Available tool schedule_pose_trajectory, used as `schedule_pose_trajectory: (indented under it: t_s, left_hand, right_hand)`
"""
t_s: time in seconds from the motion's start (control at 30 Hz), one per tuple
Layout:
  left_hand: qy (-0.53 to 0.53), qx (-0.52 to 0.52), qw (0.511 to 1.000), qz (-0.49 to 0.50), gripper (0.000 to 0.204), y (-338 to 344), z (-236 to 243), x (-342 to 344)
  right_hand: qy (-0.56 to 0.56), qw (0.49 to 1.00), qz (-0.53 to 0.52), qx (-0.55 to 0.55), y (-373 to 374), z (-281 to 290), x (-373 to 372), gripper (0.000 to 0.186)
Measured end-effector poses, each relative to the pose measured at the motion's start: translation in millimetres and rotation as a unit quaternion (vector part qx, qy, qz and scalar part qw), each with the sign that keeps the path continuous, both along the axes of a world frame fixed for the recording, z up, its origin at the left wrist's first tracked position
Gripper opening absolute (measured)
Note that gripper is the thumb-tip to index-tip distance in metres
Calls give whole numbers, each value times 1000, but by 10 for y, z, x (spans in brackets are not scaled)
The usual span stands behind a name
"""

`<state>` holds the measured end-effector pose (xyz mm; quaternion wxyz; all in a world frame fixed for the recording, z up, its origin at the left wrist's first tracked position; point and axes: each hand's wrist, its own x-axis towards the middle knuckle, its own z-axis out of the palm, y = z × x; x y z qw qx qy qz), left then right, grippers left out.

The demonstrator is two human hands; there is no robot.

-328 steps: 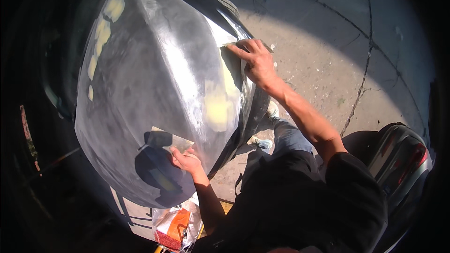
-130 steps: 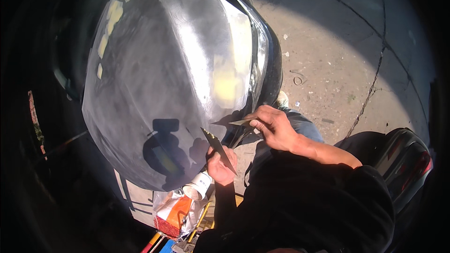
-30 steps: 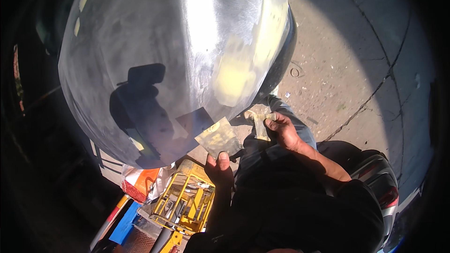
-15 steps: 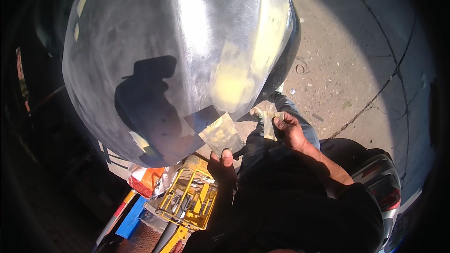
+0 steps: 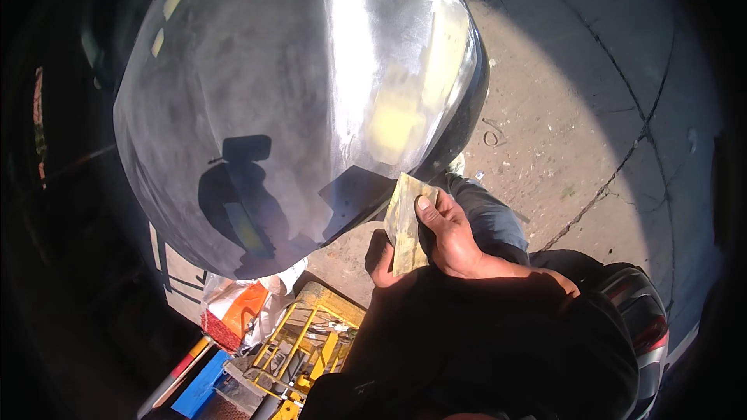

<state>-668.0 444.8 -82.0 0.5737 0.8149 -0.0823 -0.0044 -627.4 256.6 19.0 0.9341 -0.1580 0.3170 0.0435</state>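
A worn, yellow-stained piece of sandpaper (image 5: 405, 229) is held up between my hands, just off the near edge of a car body panel (image 5: 264, 54). My right hand (image 5: 455, 241) is closed on its right side, thumb lying across the face. On the lower left edge rests my left hand (image 5: 381, 264), its fingers partly behind the sheet and in shade. Whether one sheet or two lie together there I cannot tell. The panel is curved and dull grey, with pale yellow filler patches (image 5: 393, 120) on its right side.
At lower left stand a yellow metal frame (image 5: 311, 342), a white and orange bag (image 5: 245, 307) and a blue piece (image 5: 201, 385). A vehicle's red tail light (image 5: 652, 334) is close on my right. Cracked concrete (image 5: 560, 140) lies beyond the panel.
My hands were apart, each with a sandpaper piece; now they meet at one place. My right hand has moved left and the left one slightly right. The view has shifted a little.
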Motion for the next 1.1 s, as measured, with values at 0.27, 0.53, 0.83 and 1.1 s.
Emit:
schedule_pose_trajectory:
  t_s: [0.27,0.53,0.83,1.1]
  left_hand:
    - [80,42,996,-13,26,68,77,-30]
    - [33,-147,972,181,25,68,803,680]
    - [-30,-227,948,222,27,355,362,1494]
    - [-35,-198,945,259,29,341,353,1487]
  right_hand:
    - [-66,984,96,-131,132,248,-32,23]
    - [-38,933,68,-350,-369,201,118,15]
    - [-290,235,145,-916,-1277,-138,1005,74]
    - [-348,184,173,-903,-1396,-358,1378,71]
